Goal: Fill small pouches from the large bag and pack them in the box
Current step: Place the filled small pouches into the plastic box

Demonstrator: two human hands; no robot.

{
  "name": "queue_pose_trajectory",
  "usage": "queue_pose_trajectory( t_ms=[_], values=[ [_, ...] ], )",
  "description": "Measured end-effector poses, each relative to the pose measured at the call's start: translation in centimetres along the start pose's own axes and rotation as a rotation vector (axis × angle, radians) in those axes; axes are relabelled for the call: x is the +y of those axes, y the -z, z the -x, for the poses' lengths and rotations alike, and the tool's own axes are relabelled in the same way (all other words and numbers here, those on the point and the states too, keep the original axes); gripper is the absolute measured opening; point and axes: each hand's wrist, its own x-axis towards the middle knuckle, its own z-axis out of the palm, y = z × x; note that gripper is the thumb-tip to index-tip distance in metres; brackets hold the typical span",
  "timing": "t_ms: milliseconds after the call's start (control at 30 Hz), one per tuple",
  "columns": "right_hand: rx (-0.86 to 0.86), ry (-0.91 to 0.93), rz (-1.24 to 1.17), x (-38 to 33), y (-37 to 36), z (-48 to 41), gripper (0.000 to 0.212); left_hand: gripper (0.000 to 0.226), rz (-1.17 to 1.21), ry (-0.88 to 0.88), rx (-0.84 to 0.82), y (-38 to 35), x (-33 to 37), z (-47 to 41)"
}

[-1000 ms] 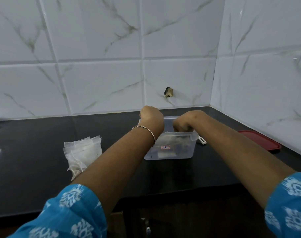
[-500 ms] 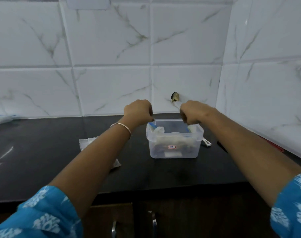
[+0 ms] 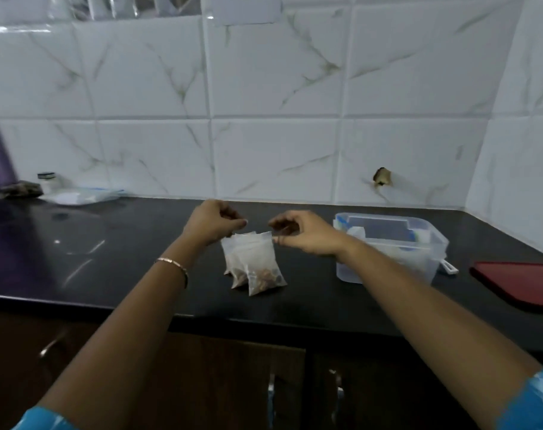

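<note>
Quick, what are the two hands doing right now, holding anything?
Left hand: closed, pinching the top left corner of the small pouches.
Right hand: closed, pinching their top right corner.

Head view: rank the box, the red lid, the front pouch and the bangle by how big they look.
1. box
2. red lid, though the frame edge crops it, so its full size is unsure
3. front pouch
4. bangle
</note>
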Motion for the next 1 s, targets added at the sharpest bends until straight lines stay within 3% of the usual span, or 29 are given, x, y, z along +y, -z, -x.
queue_pose_trajectory(
  t_ms=[133, 233, 367, 533, 767, 1000],
  values=[
    [0.073, -0.089, -0.154, 2.2, -4.9, -1.4, 0.051, 0.034, 0.082, 0.076, 0.146, -0.9, -4.5, 1.5],
    [0.218, -0.159, -0.079, 3.6, -6.8, -1.7, 0.054, 0.037, 0.231, 0.120, 0.179, -2.3, -6.5, 2.7],
    [0.367, -0.168, -0.111, 4.2, -7.5, -1.6, 0.039, 0.028, 0.439, 0.170, 0.076, -3.4, -6.9, 3.9],
    [0.359, -0.184, -0.354, 4.8, -7.7, -1.2, 0.019, 0.033, 0.495, 0.154, 0.093, -3.6, -6.7, 4.8],
    [0.395, -0.076, -0.490, 4.2, -7.5, -0.6, 0.009, 0.021, 0.587, 0.144, 0.113, -3.5, -6.5, 5.2],
    [0.473, 0.068, -0.356, 2.5, -6.3, -0.5, 0.020, 0.015, 0.738, 0.075, 0.245, -2.6, -5.7, 6.0]
  ],
)
